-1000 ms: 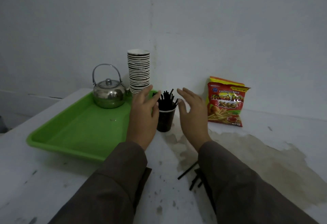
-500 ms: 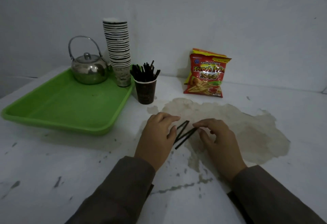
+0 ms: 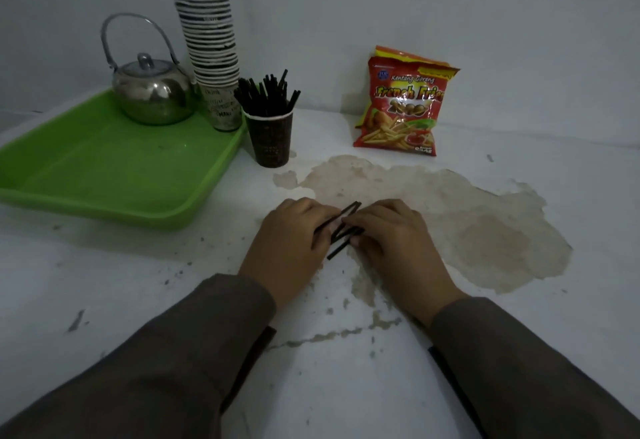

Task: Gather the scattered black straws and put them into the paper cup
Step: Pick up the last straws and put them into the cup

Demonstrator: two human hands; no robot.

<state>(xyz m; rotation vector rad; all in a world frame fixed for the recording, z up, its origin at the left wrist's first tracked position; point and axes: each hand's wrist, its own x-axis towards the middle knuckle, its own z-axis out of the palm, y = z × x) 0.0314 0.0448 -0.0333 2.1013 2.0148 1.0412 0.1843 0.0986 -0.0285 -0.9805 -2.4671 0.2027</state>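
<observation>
Black straws (image 3: 341, 230), a few of them, lay loose on the stained tabletop (image 3: 450, 352), crossing one another between your 2 hands. Your left hand (image 3: 289, 248) had its fingers curled down over the near ends and seemed to pinch them, while your right hand (image 3: 391, 244) pinched the bundle from the other side with its fingertips. How many straws you had there I could not tell. The paper cup (image 3: 269, 138) stood upright well beyond your hands, just beside the green tray (image 3: 104, 175), already crowded with straws sticking out of its rim.

The step in hand looked like the gathering: you were squaring the last loose straws into 1 bundle. The next move would call for a firm pinch in a single hand, a lift clear of the tabletop, and a reach forward to drop the ends into that crowded cup without tipping it.
</observation>
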